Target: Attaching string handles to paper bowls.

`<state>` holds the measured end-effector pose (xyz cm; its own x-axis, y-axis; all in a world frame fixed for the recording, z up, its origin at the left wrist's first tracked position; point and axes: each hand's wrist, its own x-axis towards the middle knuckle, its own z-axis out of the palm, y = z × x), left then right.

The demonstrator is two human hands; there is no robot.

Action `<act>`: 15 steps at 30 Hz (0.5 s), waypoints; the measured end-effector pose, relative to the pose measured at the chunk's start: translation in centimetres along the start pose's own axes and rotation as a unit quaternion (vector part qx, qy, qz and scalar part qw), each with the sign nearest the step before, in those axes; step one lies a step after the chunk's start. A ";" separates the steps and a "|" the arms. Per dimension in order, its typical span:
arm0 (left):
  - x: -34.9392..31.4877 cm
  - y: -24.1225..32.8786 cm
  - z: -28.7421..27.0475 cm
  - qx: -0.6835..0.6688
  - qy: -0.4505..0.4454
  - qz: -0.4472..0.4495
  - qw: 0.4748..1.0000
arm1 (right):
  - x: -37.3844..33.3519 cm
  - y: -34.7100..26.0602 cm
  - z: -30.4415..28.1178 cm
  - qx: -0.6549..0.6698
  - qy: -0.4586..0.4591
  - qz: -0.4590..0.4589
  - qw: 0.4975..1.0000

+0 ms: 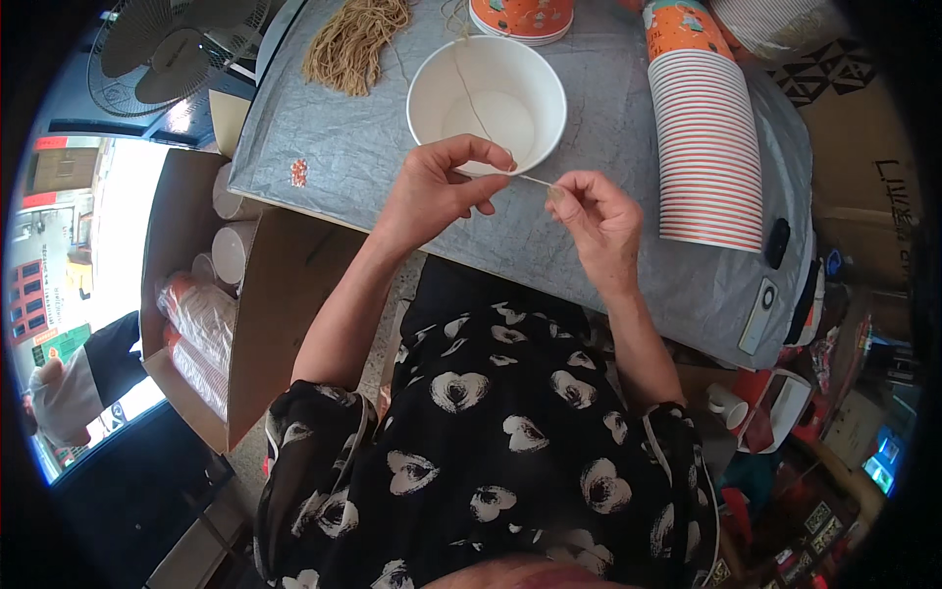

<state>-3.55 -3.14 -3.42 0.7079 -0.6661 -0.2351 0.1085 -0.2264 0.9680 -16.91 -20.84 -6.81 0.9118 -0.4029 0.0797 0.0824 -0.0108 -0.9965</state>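
Note:
A thin beige string [466, 86] runs down across a large white paper tub [422, 98] to my hands. My left hand [432, 191], at the tub's near rim, pinches the string between thumb and forefinger, its other fingers curled. Just to the right, my right hand [603, 221] grips the string's other part with thumb and fingertips. A short length is stretched between the two hands above the table's near side. The tub's inside shows only the string passing over it. A bundle of similar beige strings [358, 44] lies at the far left of the table.
The table has a grey covering [343, 157]. On its right lies a long stack of nested striped paper tubs [706, 147]; an orange tub [525, 18] stands at the back. Small orange-white pieces [298, 173] lie at left. A cardboard box of wrapped cups [245, 324] and a fan [167, 59] stand left.

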 end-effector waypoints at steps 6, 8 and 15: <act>0.3 -0.4 0.0 -0.027 -0.021 0.033 0.999 | 4.0 -1.7 0.2 -0.174 -0.035 -0.178 0.968; 0.2 -0.2 -0.1 -0.049 -0.012 0.041 0.998 | 4.0 -2.0 0.4 -0.173 -0.043 -0.131 0.975; -1.4 1.6 -0.8 -0.180 -0.019 -0.029 0.983 | 3.6 -1.4 1.7 -0.165 -0.020 -0.037 0.985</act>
<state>-3.76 -2.01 -1.43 0.6678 -0.6868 -0.2871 0.3924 -0.0030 0.9198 -13.02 -20.74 -5.06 0.9242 -0.3528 0.1466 0.0201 -0.3382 -0.9408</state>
